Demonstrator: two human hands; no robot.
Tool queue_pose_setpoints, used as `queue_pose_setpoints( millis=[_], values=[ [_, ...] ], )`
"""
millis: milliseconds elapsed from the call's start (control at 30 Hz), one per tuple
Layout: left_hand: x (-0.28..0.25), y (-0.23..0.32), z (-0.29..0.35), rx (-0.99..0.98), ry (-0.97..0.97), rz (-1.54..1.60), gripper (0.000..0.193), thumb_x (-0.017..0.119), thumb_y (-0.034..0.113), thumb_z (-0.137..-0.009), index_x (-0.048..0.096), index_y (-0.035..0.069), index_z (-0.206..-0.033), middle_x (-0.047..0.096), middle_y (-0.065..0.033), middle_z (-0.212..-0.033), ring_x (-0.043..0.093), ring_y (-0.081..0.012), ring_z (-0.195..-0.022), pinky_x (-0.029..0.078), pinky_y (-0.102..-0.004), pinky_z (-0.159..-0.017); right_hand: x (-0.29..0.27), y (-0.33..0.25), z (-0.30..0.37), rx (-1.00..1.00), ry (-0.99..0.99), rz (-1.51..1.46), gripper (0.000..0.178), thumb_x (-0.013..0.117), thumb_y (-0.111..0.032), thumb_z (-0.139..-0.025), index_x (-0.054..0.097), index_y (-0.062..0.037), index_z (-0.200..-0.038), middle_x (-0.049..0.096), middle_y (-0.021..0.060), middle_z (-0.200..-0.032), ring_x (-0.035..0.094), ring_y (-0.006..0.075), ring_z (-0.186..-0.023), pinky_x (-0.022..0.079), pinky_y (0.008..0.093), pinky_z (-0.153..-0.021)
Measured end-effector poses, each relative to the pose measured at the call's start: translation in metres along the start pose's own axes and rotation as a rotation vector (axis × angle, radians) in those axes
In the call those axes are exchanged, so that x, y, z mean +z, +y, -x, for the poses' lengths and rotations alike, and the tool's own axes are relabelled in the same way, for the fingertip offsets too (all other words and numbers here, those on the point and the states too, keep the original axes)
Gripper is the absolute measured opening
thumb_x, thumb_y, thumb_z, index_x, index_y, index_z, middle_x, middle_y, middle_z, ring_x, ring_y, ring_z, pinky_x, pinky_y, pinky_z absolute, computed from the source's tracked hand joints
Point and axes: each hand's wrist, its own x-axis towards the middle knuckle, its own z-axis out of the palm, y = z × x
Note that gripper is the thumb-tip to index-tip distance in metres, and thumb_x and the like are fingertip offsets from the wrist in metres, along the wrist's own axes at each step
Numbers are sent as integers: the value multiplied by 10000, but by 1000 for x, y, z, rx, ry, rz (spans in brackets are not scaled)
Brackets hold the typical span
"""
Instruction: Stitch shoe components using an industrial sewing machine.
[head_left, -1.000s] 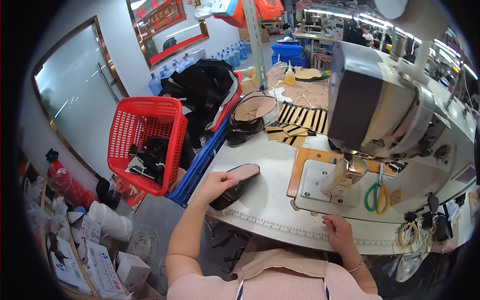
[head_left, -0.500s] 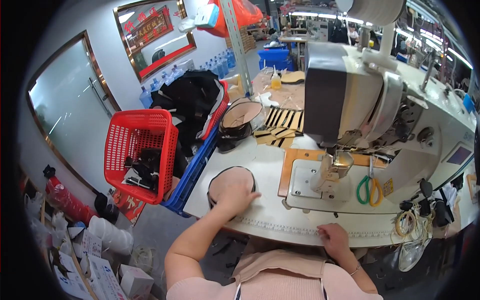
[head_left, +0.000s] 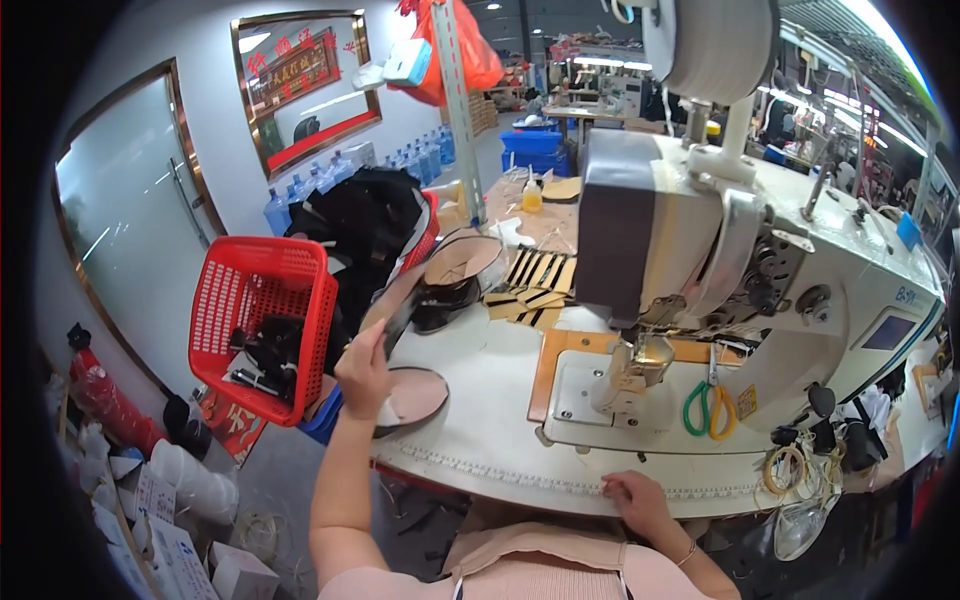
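My left hand (head_left: 364, 378) is raised over the table's left edge, its fingers pinched on a narrow beige piece (head_left: 396, 300) that slants up toward a stack. Beneath and beside that hand, a rounded beige piece with a black edge (head_left: 418, 396) lies on the white table. The stack of beige and black rounded pieces (head_left: 463, 262) sits farther back. With fingers curled, my right hand (head_left: 640, 503) rests at the front edge, touching the measuring tape (head_left: 530, 481); I see nothing in it.
A sewing machine (head_left: 700, 220) fills the right side, with scissors (head_left: 712, 400) on its bed. Black-striped yellow pieces (head_left: 540, 275) lie behind. At left stand a red basket (head_left: 325, 340) and a pile of black material (head_left: 360, 215). A metal post (head_left: 458, 110) rises at the back.
My left hand has lifted off the rounded piece and moved left and up, now pinching a narrow beige piece. My right hand stays at the tape. The whole view has shifted slightly.
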Motion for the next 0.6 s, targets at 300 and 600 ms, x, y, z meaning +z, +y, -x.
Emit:
queue_pose_setpoints(
  millis=[300,600],
  values=[
    [42,119,30,-1160,-861,1470,231,568,38,-830,586,-14,-1054,625,-43,-889,572,-80,-777,467,-210,-710,-8,-31,-53,-135,391,-313,308,519,-29,-840,508,-46,-1147,561,-9,-912,387,59,-604,359,195,-556],
    [57,160,52,-1164,-1141,1833,257,530,80,-870,543,-14,-1109,611,-60,-979,584,-109,-861,475,-245,-789,-29,5,-46,346,150,-829,327,635,-182,-815,525,-47,-1092,523,-44,-800,444,37,-663,384,180,-578]
  ],
)
